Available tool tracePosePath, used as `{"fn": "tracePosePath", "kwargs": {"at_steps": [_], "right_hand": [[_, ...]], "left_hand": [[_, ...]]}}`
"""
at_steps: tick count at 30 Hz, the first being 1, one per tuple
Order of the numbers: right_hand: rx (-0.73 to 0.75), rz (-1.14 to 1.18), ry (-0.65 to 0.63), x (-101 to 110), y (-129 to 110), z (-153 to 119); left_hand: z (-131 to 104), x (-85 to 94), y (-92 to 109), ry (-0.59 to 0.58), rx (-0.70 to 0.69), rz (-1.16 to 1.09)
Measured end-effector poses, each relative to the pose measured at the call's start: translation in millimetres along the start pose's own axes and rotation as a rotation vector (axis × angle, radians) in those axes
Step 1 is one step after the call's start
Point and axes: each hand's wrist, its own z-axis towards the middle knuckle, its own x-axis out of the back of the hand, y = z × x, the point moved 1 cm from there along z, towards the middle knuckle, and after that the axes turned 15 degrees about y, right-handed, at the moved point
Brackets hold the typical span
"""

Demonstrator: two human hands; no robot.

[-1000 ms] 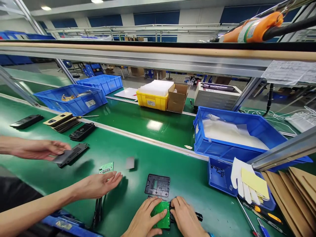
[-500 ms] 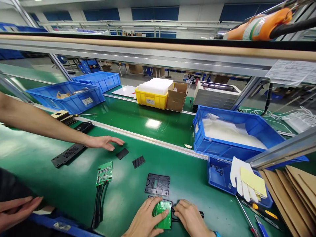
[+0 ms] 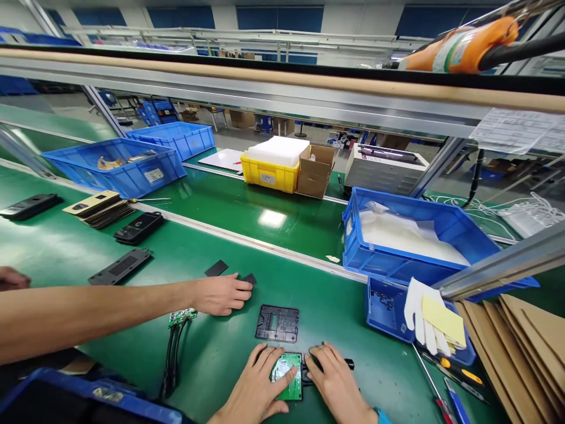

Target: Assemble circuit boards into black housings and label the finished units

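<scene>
A green circuit board (image 3: 286, 383) sits in a black plastic case half near the front of the bench. My left hand (image 3: 261, 380) grips the board and case from the left, thumb lying across the board. On the right side, my right hand (image 3: 332, 377) has its fingers curled over the black cables (image 3: 348, 364) that leave the board; its fingertips are partly hidden. Just behind lies a black case cover (image 3: 277, 323), inner side up. A co-worker's hand (image 3: 224, 293) reaches in from the left and touches a small black ribbed piece (image 3: 249, 279).
Another circuit board (image 3: 180, 317) with black cables lies partly under the co-worker's arm. A flat black piece (image 3: 216, 268) and a black vented cover (image 3: 121, 266) are farther left. At right are a small blue bin (image 3: 373, 321), white gloves (image 3: 417, 312), a screwdriver (image 3: 430, 377) and cardboard sheets (image 3: 507, 347).
The co-worker's hand has moved right and toward me, reaching the ribbed piece and covering part of the other board. A second hand at lower left has withdrawn. My hands stay at the board.
</scene>
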Motion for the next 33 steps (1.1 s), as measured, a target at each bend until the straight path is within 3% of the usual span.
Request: {"fn": "tracePosePath", "kwargs": {"at_steps": [4, 9, 19, 22, 25, 27, 31, 33], "right_hand": [[-0.014, 0.156, 0.087, 9.4, -1.5, -6.1], [0.022, 0.189, 0.198, 3.8, -8.2, -10.7], [0.023, 0.172, 0.208, -2.1, -6.2, -14.9], [-0.01, 0.186, 0.249, -6.0, -6.9, -16.7], [-0.026, 0.202, 0.272, -8.8, -5.7, -16.4], [-0.023, 0.218, 0.257, -8.2, -3.4, -12.8], [0.115, 0.214, 0.059, -8.1, -1.2, -2.3], [0.148, 0.191, 0.041, -12.4, -2.6, -1.6]], "left_hand": [[6.1, 5.9, 1.0, -0.075, 0.017, -0.004], [11.3, 11.3, 0.4, -0.171, -0.032, -0.03], [22.9, 19.0, -7.3, -0.128, -0.074, -0.089], [15.5, 15.9, -4.7, -0.152, -0.054, -0.053], [2.6, 8.9, 1.9, -0.105, -0.015, -0.001], [-3.8, 4.1, 6.1, -0.039, 0.0, 0.026], [-7.2, -1.1, 9.3, 0.075, 0.011, 0.056], [-6.1, -1.5, 8.9, 0.094, 0.011, 0.062]]}}
